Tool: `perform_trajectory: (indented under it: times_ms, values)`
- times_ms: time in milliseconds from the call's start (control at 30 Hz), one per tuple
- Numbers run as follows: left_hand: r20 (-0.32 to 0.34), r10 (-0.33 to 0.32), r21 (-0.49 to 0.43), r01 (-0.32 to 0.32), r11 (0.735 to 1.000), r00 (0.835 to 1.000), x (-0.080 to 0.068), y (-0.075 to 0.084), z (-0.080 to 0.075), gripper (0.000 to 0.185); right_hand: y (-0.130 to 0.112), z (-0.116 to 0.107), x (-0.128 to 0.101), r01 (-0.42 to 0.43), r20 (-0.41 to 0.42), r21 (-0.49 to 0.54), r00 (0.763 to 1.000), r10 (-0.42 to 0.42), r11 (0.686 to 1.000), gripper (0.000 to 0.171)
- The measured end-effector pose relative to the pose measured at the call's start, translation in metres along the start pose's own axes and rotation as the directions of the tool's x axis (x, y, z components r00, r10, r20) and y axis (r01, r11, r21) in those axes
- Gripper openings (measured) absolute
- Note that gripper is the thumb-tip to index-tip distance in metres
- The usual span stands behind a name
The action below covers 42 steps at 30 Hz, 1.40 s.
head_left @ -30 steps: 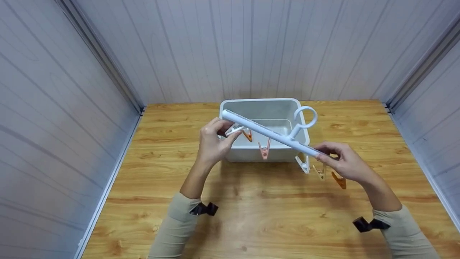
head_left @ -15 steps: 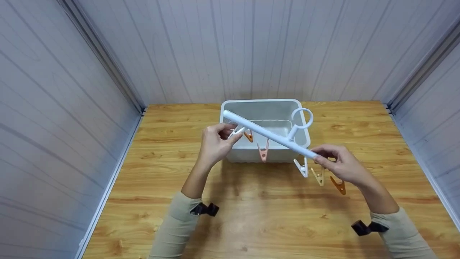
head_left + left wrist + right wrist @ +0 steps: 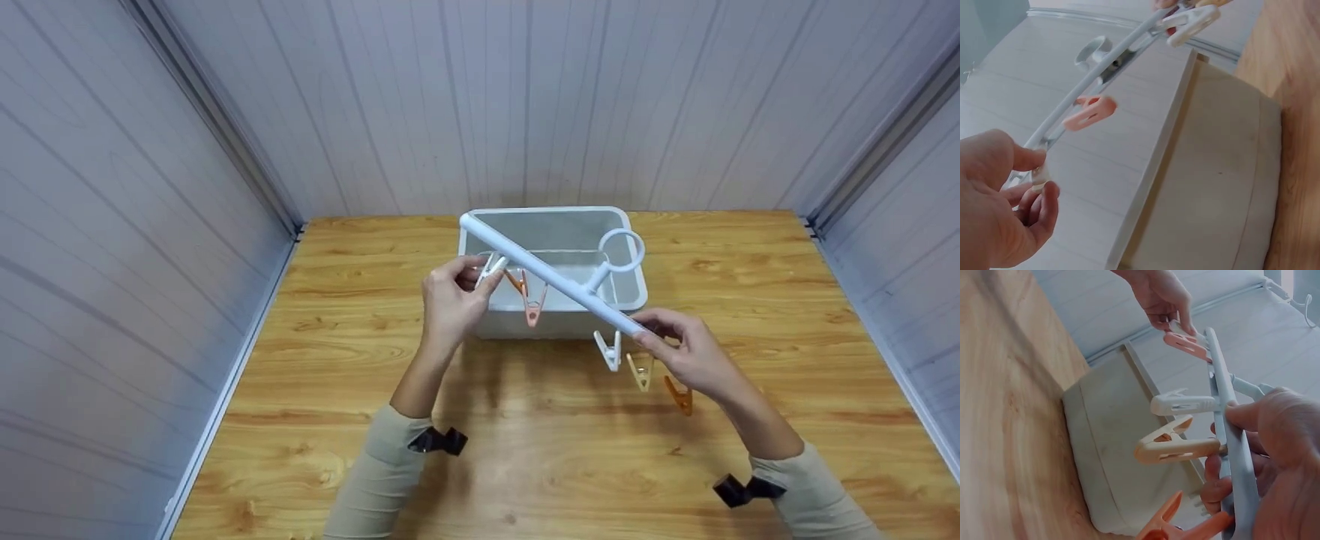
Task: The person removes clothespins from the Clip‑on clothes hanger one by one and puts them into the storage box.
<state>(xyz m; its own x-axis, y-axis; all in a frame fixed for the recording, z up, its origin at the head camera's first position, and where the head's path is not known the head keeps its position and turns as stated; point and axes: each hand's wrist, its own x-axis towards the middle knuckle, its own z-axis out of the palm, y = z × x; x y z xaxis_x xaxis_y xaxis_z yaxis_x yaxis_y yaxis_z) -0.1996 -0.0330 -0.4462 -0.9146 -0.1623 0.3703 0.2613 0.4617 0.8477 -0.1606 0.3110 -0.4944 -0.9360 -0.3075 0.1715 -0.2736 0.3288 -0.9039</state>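
Over on the left, the left hand (image 3: 450, 300) is up at the far end of the white clip hanger (image 3: 551, 279), thumb and fingertips pinching a white peg (image 3: 491, 270) that dangles from the bar there. Just right of that pinch, an orange peg (image 3: 517, 283) and a pink peg (image 3: 533, 309) hang free under the bar, right in front of the white plastic bin (image 3: 480, 319). The bar itself runs on a slant, high at the bin's back-left corner, dropping down and toward the person, held in the air above the bin and the wooden table (image 3: 315, 360). Its ring handle (image 3: 621, 251) sticks up past the middle, over the bin's right side. Moving along, 3 more pegs hang near the low end: a white one (image 3: 609, 351), a tan one (image 3: 641, 371), an orange one (image 3: 679, 396). And on the right, the right hand (image 3: 686, 356) has its fingers wrapped round that low end of the bar, gripping it firmly.
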Motion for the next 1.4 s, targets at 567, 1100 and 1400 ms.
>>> perform_trajectory:
  times_ms: [567, 1100, 1400]
  values:
    - [0.477, -0.014, -0.205, 0.127, 0.97, 0.879, 0.019, -0.008, -0.038, 0.018, 0.008, -0.041, 0.004, 0.127, 0.157, -0.031, 0.98, -0.12, 0.991, 0.022]
    - [0.585, -0.005, -0.289, 0.215, 0.933, 0.811, 0.02, -0.01, -0.039, 0.028, 0.008, -0.045, 0.006, 0.142, 0.155, -0.02, 0.978, -0.137, 0.99, 0.022]
    - [0.563, 0.003, -0.285, 0.191, 0.939, 0.826, 0.021, -0.014, -0.039, 0.032, 0.007, -0.048, 0.005, 0.106, 0.147, -0.004, 0.984, -0.104, 0.994, 0.021]
